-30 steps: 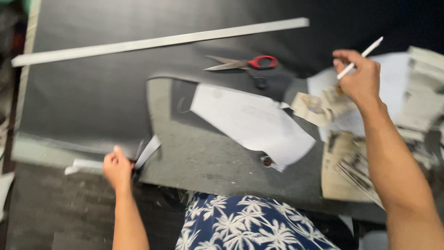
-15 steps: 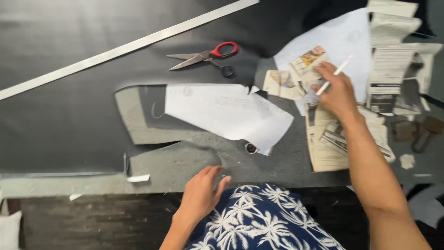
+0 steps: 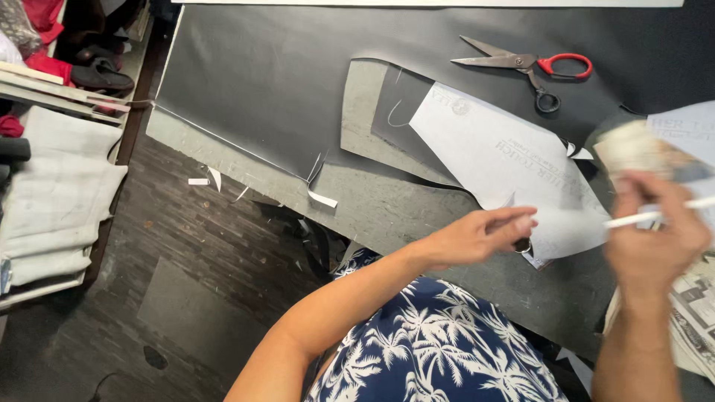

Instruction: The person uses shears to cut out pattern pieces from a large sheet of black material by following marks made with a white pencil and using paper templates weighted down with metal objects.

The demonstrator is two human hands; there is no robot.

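Left hand pinching small dark object at white pattern edge; right hand, blurred, gripping white pencil.

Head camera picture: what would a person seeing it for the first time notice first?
Probably the red-handled metal scissors, lying on the large black sheet at the top right. Next, the white angular paper pattern in the middle, with the left hand pinching a small dark object at its lower edge. At the right, the blurred right hand holds a thin white pencil-like stick.
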